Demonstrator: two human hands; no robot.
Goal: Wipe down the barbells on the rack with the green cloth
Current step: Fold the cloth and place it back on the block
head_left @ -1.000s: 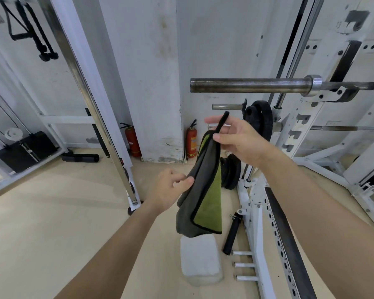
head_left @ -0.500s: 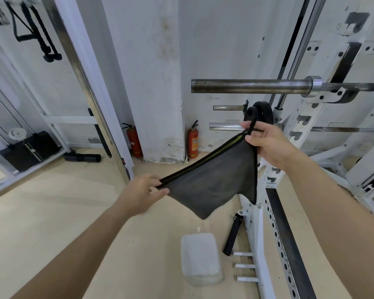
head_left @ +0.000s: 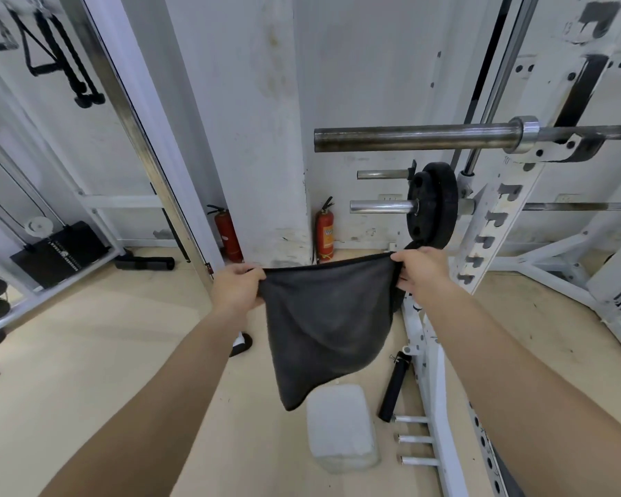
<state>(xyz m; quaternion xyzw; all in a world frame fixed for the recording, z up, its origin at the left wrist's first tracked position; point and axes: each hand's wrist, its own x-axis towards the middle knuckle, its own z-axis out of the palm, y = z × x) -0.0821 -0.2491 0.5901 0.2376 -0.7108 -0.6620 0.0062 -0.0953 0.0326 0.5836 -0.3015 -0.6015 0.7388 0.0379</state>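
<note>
While both forearms reach forward from the bottom edge, a whitish, rough-faced block (head_left: pixel 341 428) sits on the floor between them. To its right, three short chrome pegs (head_left: pixel 414 440) jut left from the foot of the white rack (head_left: pixel 495 224), and a black cylindrical handle (head_left: pixel 395 387) lies against that base.

Above the block hangs the cloth (head_left: pixel 323 324), its dark grey, soft-looking face toward the camera and its black-bound top edge pulled nearly straight. The left-hand grip (head_left: pixel 235 290) pinches one top corner and the right-hand grip (head_left: pixel 422 269) pinches the other. The lower part sags to a point just beside the block, clear of the floor.

Left of the left forearm, the smooth beige floor (head_left: pixel 87 353) gives broad open room. On the right, the rack's perforated upright stands close to the right-hand grip.

Beyond the cloth, a black round weight plate (head_left: pixel 432 204) sits on a lower chrome bar (head_left: pixel 380 206). Higher up, the dull steel barbell (head_left: pixel 409 138) rests in a rack hook, its free end standing in open air in front of a scuffed white pillar (head_left: pixel 251 138).

Two red fire extinguishers (head_left: pixel 325 233) flank the pillar's foot. Far left, a cable machine's black weight stack (head_left: pixel 58 252) sits by the wall.
</note>
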